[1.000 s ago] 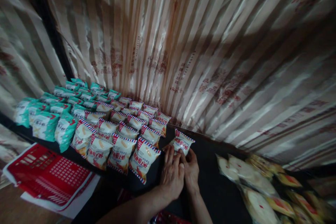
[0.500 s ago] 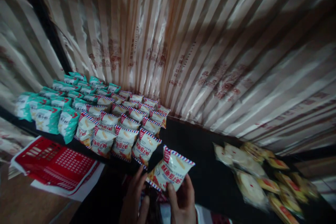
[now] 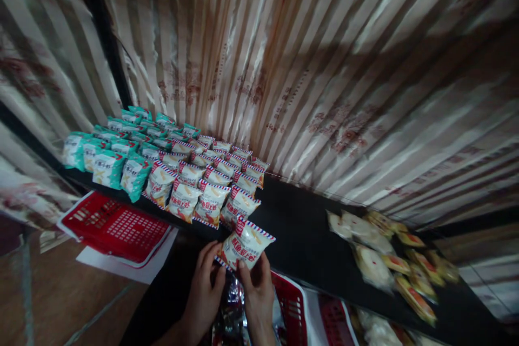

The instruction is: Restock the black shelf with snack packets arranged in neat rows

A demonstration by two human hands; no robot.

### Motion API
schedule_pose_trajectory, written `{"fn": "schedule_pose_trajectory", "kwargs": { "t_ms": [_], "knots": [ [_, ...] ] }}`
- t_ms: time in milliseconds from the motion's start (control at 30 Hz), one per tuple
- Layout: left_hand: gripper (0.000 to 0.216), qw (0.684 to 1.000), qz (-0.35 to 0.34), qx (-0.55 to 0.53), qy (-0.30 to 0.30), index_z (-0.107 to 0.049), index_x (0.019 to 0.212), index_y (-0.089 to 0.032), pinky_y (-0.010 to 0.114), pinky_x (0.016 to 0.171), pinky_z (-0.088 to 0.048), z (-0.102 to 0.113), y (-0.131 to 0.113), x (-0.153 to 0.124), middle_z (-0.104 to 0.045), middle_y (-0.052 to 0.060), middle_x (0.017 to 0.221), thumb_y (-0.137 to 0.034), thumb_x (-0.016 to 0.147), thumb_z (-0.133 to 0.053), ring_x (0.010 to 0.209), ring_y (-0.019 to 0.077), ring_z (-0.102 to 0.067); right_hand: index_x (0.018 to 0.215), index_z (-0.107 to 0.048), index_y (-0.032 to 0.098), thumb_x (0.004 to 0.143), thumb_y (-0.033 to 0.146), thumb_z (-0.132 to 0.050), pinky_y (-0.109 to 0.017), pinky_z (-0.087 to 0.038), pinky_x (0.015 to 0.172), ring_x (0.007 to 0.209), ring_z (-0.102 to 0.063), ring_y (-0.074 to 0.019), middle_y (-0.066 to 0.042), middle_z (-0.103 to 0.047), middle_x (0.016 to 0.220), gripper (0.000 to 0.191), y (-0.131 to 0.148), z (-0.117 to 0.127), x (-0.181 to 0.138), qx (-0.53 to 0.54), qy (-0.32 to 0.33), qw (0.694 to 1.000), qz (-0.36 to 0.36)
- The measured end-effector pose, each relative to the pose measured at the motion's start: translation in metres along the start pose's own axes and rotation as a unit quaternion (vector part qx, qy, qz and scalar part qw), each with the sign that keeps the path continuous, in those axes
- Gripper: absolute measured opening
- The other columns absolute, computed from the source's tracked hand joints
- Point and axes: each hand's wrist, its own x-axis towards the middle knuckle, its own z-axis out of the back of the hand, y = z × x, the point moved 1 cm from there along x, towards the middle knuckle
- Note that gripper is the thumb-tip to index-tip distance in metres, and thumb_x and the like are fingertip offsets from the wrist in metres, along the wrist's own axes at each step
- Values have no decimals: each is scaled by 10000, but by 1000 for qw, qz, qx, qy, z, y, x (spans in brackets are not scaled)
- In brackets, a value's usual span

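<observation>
A small white snack bag (image 3: 246,244) with a striped red-and-blue edge is held tilted at the front edge of the black shelf. My right hand (image 3: 257,287) grips its right side, the thumb pressed on the front. At the bag's lower left corner, the curled fingers of my left hand (image 3: 207,280) close in on it. Just behind stand rows of matching white bags (image 3: 210,201), upright and close together. Further left are several teal snack bags (image 3: 108,167).
On the right of the black shelf (image 3: 292,227) lie clear-wrapped round white items (image 3: 371,266) and yellow packs (image 3: 416,294). A red basket (image 3: 117,230) sits below on the left. Under my hands is another red basket (image 3: 290,303) with shiny packets (image 3: 230,313). A printed curtain (image 3: 324,92) hangs behind.
The view has shifted, so the shelf's left end and the bags appear further right. The held bag and both hands have moved left and slightly up in view, closer to the front row.
</observation>
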Motion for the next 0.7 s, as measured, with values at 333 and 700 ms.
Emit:
{"fn": "schedule_pose_trajectory", "kwargs": {
  "t_ms": [333,700],
  "knots": [
    [516,993,-31,107,26,-452,1300,-209,390,1049,-411,18,3,2,-398,81,1429,-96,804,-364,1293,188,-418,1294,-424,145,711,511,-618,-389,-463,911,1079,-585,-271,-141,-595,1222,715,-3,-22,18,-43,-16,995,83],
    [487,969,-123,216,10,-516,1241,-161,427,1061,-396,30,9,38,-473,95,1384,-78,783,-372,1274,205,-443,1269,-464,146,740,517,-563,-391,-411,952,1127,-535,-274,-130,-585,1217,653,-10,-26,39,-125,-69,979,149]
  ]
}}
